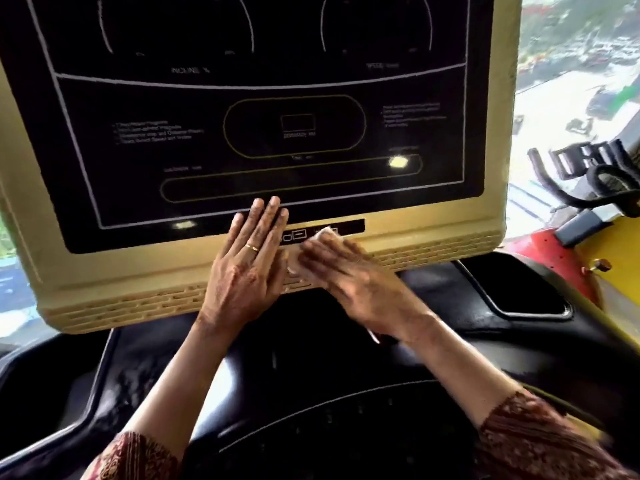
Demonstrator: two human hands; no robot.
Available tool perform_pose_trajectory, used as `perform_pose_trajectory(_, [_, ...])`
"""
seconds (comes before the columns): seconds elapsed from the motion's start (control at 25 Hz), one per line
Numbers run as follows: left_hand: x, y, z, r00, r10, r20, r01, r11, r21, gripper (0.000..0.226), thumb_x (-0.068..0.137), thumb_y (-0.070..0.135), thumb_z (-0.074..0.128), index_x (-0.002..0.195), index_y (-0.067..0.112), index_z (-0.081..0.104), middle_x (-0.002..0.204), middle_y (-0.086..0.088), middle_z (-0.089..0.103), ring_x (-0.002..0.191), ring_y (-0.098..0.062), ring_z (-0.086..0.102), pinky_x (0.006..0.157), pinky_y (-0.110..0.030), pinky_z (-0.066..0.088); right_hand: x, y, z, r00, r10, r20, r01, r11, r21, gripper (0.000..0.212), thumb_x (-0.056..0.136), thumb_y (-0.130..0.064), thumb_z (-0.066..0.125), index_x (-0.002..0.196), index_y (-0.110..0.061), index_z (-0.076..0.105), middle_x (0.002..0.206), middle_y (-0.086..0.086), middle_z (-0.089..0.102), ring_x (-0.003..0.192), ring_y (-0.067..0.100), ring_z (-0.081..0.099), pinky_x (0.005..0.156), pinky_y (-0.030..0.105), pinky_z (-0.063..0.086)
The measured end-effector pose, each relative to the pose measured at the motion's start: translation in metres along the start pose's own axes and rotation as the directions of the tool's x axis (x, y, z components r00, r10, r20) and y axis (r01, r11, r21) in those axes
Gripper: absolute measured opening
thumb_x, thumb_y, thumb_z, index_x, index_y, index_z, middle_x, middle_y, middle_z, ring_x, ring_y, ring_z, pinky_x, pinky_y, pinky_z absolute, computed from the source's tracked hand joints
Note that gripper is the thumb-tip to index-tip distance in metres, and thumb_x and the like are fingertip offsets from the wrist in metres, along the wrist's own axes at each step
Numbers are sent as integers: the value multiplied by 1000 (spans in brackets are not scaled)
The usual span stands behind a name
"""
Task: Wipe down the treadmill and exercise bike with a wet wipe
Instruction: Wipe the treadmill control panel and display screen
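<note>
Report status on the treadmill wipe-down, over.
Right hand pressing wet wipe on console's lower beige bezel. Left hand flat, empty, bracing beside it. Exercise bike at right, untouched. Nothing in the way.

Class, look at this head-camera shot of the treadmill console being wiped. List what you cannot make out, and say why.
- Wet wipe, head view: mostly hidden under the blurred right hand.
- Console lettering: too blurred and small to read.
- Dials at the top: cut off by the frame edge.
- Exercise bike: only the handlebars show; the right edge cuts the rest.
- Left hand: covers the bezel beneath.
</note>
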State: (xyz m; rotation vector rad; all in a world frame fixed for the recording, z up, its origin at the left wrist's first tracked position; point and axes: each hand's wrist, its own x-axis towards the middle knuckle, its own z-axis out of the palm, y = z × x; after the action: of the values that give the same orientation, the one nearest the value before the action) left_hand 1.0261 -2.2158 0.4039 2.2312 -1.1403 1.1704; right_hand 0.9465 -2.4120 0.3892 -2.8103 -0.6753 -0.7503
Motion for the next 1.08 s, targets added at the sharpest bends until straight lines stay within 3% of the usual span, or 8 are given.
perform_pose_trajectory(0.16, [-2,5,0,997,-44,67,40,998,54,54,90,12,54,141,-2,39,150,-17,32,144,-24,21,119,-40,17,-45,72,-35,998,-55,-36,51,994,-97,43,102,-23,36,143,-9,39,151,8,36,144,26,23,115,46,25])
perform_pose_trajectory(0.24, [-2,7,-2,995,-56,83,51,996,70,54,92,14,51,142,-2,37,151,-17,29,145,-21,17,119,-38,14,-35,71,-24,981,-193,-4,192,978,-81,43,101,-21,38,141,-6,42,149,10,38,143,30,25,118,44,20])
perform_pose_trajectory(0.36, [-2,15,-2,989,-118,87,112,991,69,53,94,15,46,142,-2,36,152,-16,28,145,-20,16,120,-35,12,3,44,10,890,-451,65,456,880,-131,38,99,-21,41,133,-9,54,143,7,48,138,25,35,117,37,18])
perform_pose_trajectory(0.44, [-3,20,0,986,-143,91,137,988,68,53,93,16,45,142,-2,35,152,-17,27,144,-23,19,120,-35,12,13,47,7,843,-533,73,537,826,-170,35,99,-20,43,128,-11,60,140,4,51,137,21,38,116,36,20])
perform_pose_trajectory(0.68, [11,36,6,993,-43,110,36,997,67,50,95,15,47,142,0,37,151,-18,30,143,-28,24,119,-41,18,-75,138,-45,908,-418,-2,404,879,-254,36,103,-16,36,137,-8,44,143,8,46,139,25,35,114,43,28])
perform_pose_trajectory(0.8, [32,52,21,993,1,118,-7,999,53,52,95,15,49,143,0,36,151,-17,28,143,-27,22,119,-41,17,-85,137,-45,943,-326,-62,304,924,-233,36,99,-14,44,133,-7,53,140,11,49,134,31,41,113,45,30])
perform_pose_trajectory(0.96, [70,80,51,998,11,63,-13,999,39,51,95,16,50,142,1,38,151,-16,30,143,-26,23,119,-39,15,-47,99,-20,915,-399,-59,384,906,-178,36,95,-12,48,129,-4,57,140,10,50,135,27,41,115,42,27])
perform_pose_trajectory(1.08, [75,92,69,999,-1,39,-1,999,53,51,95,18,49,141,0,40,150,-18,32,142,-28,25,119,-39,15,-72,132,-38,923,-382,-37,368,908,-200,35,97,-13,46,130,-7,57,141,8,50,136,26,40,113,43,30])
